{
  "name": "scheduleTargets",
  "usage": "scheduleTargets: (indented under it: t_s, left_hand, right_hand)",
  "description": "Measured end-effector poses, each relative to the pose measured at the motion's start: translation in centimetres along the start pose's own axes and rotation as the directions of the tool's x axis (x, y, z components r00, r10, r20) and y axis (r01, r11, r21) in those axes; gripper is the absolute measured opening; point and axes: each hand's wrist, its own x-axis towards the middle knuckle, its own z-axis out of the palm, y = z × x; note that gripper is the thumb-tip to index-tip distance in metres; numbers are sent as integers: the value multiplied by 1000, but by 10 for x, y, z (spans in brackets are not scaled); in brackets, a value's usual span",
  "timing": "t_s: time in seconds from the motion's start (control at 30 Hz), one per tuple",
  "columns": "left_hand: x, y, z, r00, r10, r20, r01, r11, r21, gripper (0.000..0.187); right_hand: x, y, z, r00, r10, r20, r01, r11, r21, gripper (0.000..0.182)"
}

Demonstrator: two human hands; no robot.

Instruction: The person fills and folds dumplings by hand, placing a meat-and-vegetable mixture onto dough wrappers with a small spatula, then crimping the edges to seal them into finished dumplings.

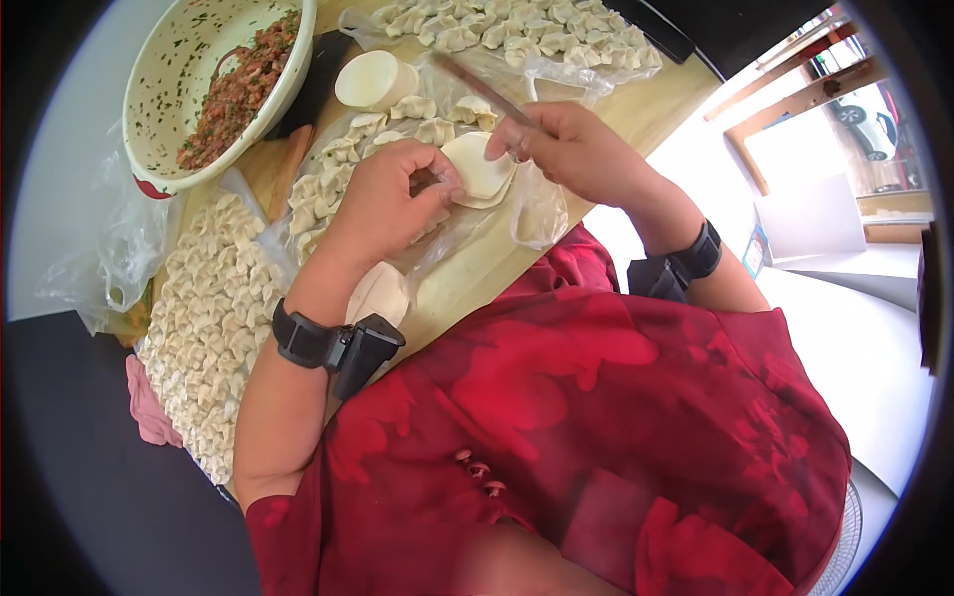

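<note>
My left hand pinches the left edge of a round dumpling wrapper, with more wrapper edges showing beneath it. In my right hand is a thin flat stick, its far end pointing up and left over the table. The right fingertips are right at the wrapper's upper right edge. Folded dumplings lie on plastic film just beyond my left hand. A stack of wrappers stands behind them, and another wrapper stack sits beside my left wrist.
A large white bowl with meat filling stands at the upper left. Many dumplings cover the left side, and more dumplings lie at the back. Crumpled plastic hangs by the wooden table edge.
</note>
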Motion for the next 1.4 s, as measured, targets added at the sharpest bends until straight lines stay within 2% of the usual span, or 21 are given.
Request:
scheduleTargets:
  t_s: [0.03,0.1,0.17,0.33,0.47,0.63,0.8,0.93,1.0,1.1,1.2,1.27,1.4]
  left_hand:
    - [0,1,0,1000,-18,5,18,999,-31,5]
    - [0,6,0,999,-35,7,35,997,-63,4]
    - [-1,11,-1,999,-44,18,45,998,-46,3]
    - [-1,3,1,1000,-27,1,27,999,-34,4]
    - [-1,4,1,999,-31,-7,31,999,-34,4]
    - [-2,3,1,1000,-2,-21,1,1000,-15,5]
    - [-3,3,2,1000,3,-28,-2,999,36,5]
    - [-5,3,-2,993,31,-111,-30,1000,7,9]
    - [-9,7,-7,987,51,-153,-50,999,8,11]
    - [-17,9,-16,986,-6,-169,13,999,41,13]
    - [-22,7,-19,989,-66,-135,64,998,-19,13]
    - [-26,10,-21,987,-160,-1,160,987,-2,12]
    - [-28,9,-14,988,-154,-4,154,988,-23,10]
  right_hand:
    - [1,2,3,1000,-1,0,1,1000,-1,24]
    - [4,9,10,997,57,48,-51,990,-129,20]
    - [5,8,14,994,86,67,-81,993,-80,17]
    - [7,8,18,988,121,93,-100,974,-201,15]
    - [8,11,18,992,95,87,-74,972,-221,14]
    - [11,17,17,982,161,97,-148,981,-127,14]
    - [8,8,22,991,97,96,-80,983,-165,17]
    - [5,1,23,993,68,99,-37,957,-288,21]
    - [5,-1,23,991,73,112,-38,957,-287,21]
    - [5,0,26,991,39,126,3,950,-313,20]
    - [8,6,26,993,-16,120,57,938,-343,18]
    - [10,10,26,993,-29,117,68,936,-345,18]
    - [12,13,22,987,134,94,-116,977,-177,16]
